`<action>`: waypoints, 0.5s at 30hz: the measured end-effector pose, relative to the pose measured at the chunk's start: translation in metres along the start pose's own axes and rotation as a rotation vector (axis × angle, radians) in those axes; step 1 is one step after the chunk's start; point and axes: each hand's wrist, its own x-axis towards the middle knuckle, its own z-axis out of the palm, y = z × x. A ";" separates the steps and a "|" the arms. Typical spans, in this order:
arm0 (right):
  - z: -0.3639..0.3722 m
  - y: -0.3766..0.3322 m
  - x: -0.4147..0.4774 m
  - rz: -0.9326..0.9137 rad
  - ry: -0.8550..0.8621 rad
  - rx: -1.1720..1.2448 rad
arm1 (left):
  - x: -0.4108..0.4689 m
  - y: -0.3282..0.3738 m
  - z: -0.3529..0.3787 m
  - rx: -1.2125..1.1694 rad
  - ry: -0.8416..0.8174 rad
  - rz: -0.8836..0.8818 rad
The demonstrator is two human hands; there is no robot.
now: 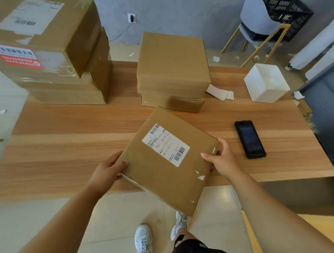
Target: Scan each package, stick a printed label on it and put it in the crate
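The wooden table (67,134) fills the middle of the view, and at its eleven o'clock corner stands the biggest thing on it, a stack of large taped cartons (50,55) with a red-and-white sticker on the side. At twelve o'clock, a stack of flat brown boxes (172,68) sits near the far edge. Beyond the table at one o'clock, a black crate (287,12) rests on a grey chair (257,21). Held over the table's near edge is the flat cardboard package (169,160), turned diamond-wise: its long axis runs from roughly eleven o'clock down to five o'clock, its near corner overhanging the floor tiles. A white printed label (165,145) is stuck on its upper face, lying along the same diagonal, barcodes at both ends. The left hand (108,170) grips the nine o'clock corner, thumb on top and fingers curled underneath; the right hand (224,158) clasps the three o'clock corner likewise. A white box (265,83) stands at two o'clock, loose label strips (220,92) beside it. A black handheld scanner (250,139) lies flat at three o'clock, just beside the right hand but apart from it.
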 end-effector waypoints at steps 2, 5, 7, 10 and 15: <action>-0.003 -0.001 0.009 0.003 0.017 -0.023 | 0.010 -0.002 0.009 0.069 0.177 -0.014; -0.006 -0.006 0.021 0.014 0.052 -0.111 | 0.018 0.001 0.022 0.133 0.413 -0.070; -0.008 -0.010 0.024 0.001 0.101 -0.227 | 0.017 0.005 0.030 0.104 0.458 -0.119; -0.012 -0.011 0.020 -0.020 0.171 -0.340 | 0.008 0.006 0.042 0.126 0.359 -0.157; -0.020 0.005 -0.003 -0.047 0.122 -0.406 | -0.004 0.006 0.062 0.192 0.134 -0.187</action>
